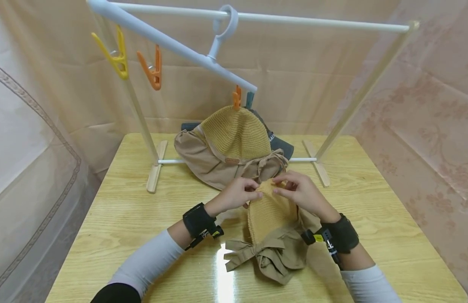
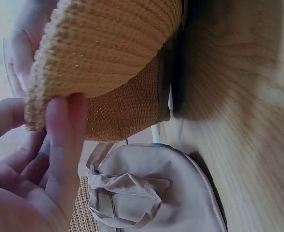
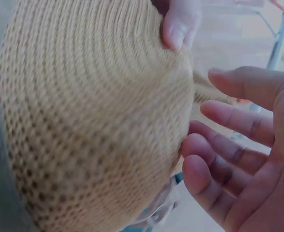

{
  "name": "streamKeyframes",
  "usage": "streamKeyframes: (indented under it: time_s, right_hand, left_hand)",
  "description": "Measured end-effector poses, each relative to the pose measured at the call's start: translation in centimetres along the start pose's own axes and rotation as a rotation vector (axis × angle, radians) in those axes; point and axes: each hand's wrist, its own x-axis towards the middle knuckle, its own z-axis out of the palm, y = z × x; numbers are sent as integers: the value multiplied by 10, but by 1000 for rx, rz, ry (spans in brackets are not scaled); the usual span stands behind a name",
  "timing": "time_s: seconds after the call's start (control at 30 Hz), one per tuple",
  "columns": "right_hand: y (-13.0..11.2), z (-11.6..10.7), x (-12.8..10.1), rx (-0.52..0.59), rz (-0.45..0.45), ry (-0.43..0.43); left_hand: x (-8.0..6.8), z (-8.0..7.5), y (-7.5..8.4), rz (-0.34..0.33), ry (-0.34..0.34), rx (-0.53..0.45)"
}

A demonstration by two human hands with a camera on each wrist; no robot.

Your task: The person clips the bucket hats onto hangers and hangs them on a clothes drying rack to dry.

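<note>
A sun hat (image 1: 273, 214) with a yellow knitted crown and a khaki fabric brim hangs upright over the table from my left hand (image 1: 234, 197). My left thumb and fingers pinch the top of the crown, as the knitted fabric (image 2: 103, 48) in the left wrist view shows. At the crown's other side is my right hand (image 1: 303, 194). In the right wrist view its thumb stands apart from loosely bent fingers (image 3: 197, 174), and the fingertips are right at the knit. A tied fabric bow (image 1: 253, 251) hangs at the hat's lower left.
A similar hat (image 1: 237, 130) hangs behind, with an orange clothespin (image 1: 237, 99) at its top. A teal clothespin (image 1: 250, 100) holds a dark item (image 1: 282, 146). The tilted blue hanger (image 1: 173, 44) also carries yellow (image 1: 120, 63) and orange clothespins (image 1: 155, 78), beneath a white rack (image 1: 317, 22).
</note>
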Motion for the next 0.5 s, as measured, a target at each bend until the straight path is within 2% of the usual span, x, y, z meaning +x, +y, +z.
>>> streamKeyframes:
  time_s: [0.17, 0.5]
  right_hand:
    - [-10, -6, 4, -10, -32, 53]
    - [-13, -10, 4, -18, -43, 110]
  left_hand:
    - [1, -6, 9, 55, 26, -58]
    - [-9, -18, 27, 156, -35, 3]
